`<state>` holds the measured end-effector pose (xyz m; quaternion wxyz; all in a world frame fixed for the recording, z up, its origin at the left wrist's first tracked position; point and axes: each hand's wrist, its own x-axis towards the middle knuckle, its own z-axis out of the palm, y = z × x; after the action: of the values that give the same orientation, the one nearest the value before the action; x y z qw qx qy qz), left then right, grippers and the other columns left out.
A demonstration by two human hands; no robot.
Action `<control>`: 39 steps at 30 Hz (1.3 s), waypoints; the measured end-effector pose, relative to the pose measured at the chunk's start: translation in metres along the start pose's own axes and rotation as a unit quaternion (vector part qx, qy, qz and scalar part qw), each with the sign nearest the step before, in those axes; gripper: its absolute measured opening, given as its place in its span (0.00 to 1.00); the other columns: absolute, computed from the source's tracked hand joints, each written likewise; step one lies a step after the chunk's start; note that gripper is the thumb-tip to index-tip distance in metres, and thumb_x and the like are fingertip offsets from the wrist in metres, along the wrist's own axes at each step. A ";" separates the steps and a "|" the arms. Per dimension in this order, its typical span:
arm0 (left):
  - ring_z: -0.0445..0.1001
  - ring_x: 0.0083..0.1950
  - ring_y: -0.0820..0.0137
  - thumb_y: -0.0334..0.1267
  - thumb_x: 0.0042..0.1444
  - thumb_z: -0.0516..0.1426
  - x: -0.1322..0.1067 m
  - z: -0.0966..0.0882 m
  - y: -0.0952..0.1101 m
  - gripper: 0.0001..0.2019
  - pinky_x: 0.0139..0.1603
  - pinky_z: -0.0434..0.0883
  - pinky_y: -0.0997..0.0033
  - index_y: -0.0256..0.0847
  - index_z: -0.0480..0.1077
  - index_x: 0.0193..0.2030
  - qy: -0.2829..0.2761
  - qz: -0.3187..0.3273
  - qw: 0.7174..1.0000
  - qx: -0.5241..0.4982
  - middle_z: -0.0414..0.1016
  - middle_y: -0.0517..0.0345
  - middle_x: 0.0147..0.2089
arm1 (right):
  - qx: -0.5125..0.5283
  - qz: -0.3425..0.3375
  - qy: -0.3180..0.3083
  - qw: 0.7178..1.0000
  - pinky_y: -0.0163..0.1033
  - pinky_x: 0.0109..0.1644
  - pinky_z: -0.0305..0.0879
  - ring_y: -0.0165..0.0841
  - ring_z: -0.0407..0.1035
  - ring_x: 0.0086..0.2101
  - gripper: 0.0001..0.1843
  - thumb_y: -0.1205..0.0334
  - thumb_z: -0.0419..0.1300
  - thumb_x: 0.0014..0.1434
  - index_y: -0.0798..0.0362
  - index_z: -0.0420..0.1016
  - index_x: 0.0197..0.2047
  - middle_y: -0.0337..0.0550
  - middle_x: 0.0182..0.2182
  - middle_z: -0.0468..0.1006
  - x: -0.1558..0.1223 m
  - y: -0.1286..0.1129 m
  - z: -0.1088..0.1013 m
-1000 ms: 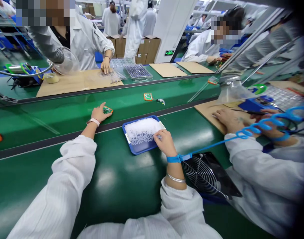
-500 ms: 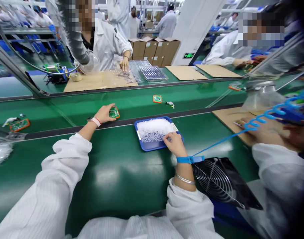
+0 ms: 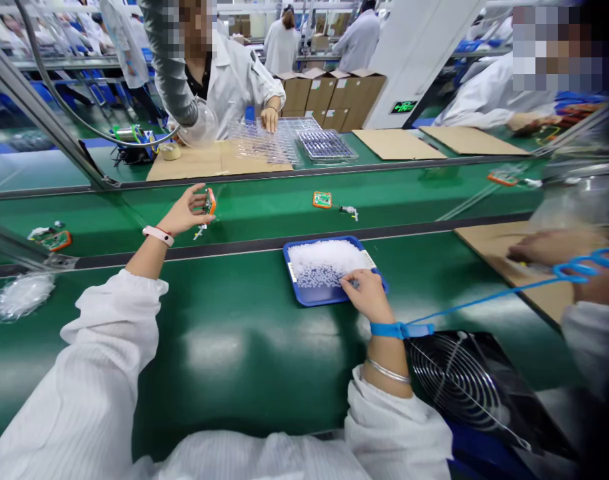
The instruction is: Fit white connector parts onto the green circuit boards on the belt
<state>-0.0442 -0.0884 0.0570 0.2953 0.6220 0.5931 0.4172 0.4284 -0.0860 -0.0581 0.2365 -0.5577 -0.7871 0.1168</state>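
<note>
A long green conveyor bench [image 3: 234, 373] runs across a busy electronics line, with workers in white coats beyond it. At eleven o'clock from the seated person, the left hand [image 3: 184, 213] pinches a small orange-edged circuit board [image 3: 209, 201] in its fingertips, holding it up over the belt, with a small white part [image 3: 199, 232] dangling beneath. At twelve o'clock sits a blue tray [image 3: 297, 297] heaped with clear plastic granules [image 3: 324, 261]. The right hand [image 3: 367, 295] rests at the tray's near edge, fingers down among the granules; whether they are clasping anything, I can't tell from here. A blue wrist strap [image 3: 399, 329] circles that wrist, and its thin lead runs toward three o'clock, ending in a coiled cord [image 3: 579, 270]. A black fan grille [image 3: 454, 380] stands at four o'clock. Just beyond the tray, a second orange-edged board [image 3: 322, 199] lies on the bench. At two o'clock, a neighbour's hand [image 3: 554, 247] lies over a cardboard sheet [image 3: 499, 240].
</note>
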 end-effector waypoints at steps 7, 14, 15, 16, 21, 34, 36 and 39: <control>0.57 0.65 0.54 0.36 0.44 0.62 -0.044 0.045 0.042 0.45 0.63 0.59 0.54 0.39 0.45 0.67 -0.199 0.128 0.966 0.101 0.53 0.40 0.67 | -0.001 0.004 0.008 1.000 0.46 0.47 0.55 0.41 0.67 0.40 0.09 0.58 0.54 0.52 0.53 0.71 0.27 0.48 0.31 0.76 0.000 -0.003 -0.001; 0.52 0.68 0.59 0.19 0.44 0.53 -0.099 0.126 0.049 0.39 0.64 0.56 0.60 0.40 0.52 0.65 -0.385 0.293 0.808 0.337 0.58 0.48 0.66 | 0.000 0.009 0.012 1.000 0.45 0.48 0.55 0.40 0.66 0.39 0.08 0.59 0.54 0.53 0.53 0.71 0.27 0.47 0.31 0.75 -0.001 -0.005 -0.001; 0.52 0.68 0.59 0.18 0.46 0.52 -0.106 0.132 0.048 0.36 0.64 0.56 0.59 0.41 0.54 0.64 -0.387 0.300 0.796 0.357 0.60 0.50 0.65 | -0.002 0.011 0.014 1.000 0.45 0.48 0.55 0.40 0.66 0.39 0.08 0.59 0.55 0.53 0.53 0.71 0.27 0.47 0.31 0.75 -0.001 -0.005 -0.001; 0.53 0.68 0.59 0.18 0.49 0.50 -0.112 0.137 0.046 0.34 0.63 0.56 0.57 0.43 0.56 0.63 -0.382 0.300 0.791 0.372 0.61 0.51 0.65 | -0.004 0.014 0.015 1.000 0.45 0.48 0.55 0.40 0.66 0.39 0.08 0.60 0.55 0.52 0.53 0.72 0.27 0.47 0.31 0.75 -0.002 -0.005 -0.002; 0.57 0.65 0.58 0.27 0.54 0.52 -0.144 0.138 0.046 0.27 0.61 0.58 0.56 0.42 0.58 0.61 -0.276 0.237 0.859 0.359 0.60 0.48 0.64 | -0.026 0.047 0.003 0.999 0.44 0.46 0.55 0.39 0.64 0.38 0.08 0.61 0.55 0.52 0.53 0.72 0.26 0.48 0.32 0.74 -0.004 -0.006 -0.002; 0.66 0.55 0.54 0.51 0.54 0.57 -0.158 0.162 0.019 0.31 0.53 0.64 0.54 0.38 0.58 0.60 -0.099 0.090 0.952 0.274 0.68 0.44 0.55 | -0.053 0.094 -0.014 0.994 0.44 0.43 0.56 0.40 0.61 0.38 0.08 0.62 0.56 0.51 0.53 0.73 0.24 0.48 0.34 0.72 -0.008 -0.011 -0.007; 0.66 0.55 0.54 0.51 0.53 0.58 -0.157 0.158 0.018 0.31 0.53 0.64 0.54 0.38 0.58 0.60 -0.103 0.091 0.957 0.257 0.68 0.44 0.56 | -0.060 0.098 -0.028 0.993 0.44 0.42 0.56 0.40 0.61 0.38 0.09 0.62 0.55 0.52 0.53 0.73 0.24 0.48 0.36 0.72 -0.008 -0.013 -0.008; 0.66 0.55 0.55 0.51 0.52 0.59 -0.157 0.151 0.015 0.32 0.54 0.63 0.55 0.39 0.58 0.60 -0.129 0.104 0.956 0.244 0.68 0.45 0.56 | -0.069 0.102 -0.050 0.991 0.43 0.42 0.56 0.39 0.61 0.39 0.09 0.62 0.55 0.54 0.53 0.73 0.25 0.47 0.37 0.72 -0.008 -0.016 -0.009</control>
<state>0.1030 -0.2252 -0.0285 0.1637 0.7815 0.5661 0.2047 0.4219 -0.0999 -0.0446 0.1448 -0.6439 -0.7427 0.1133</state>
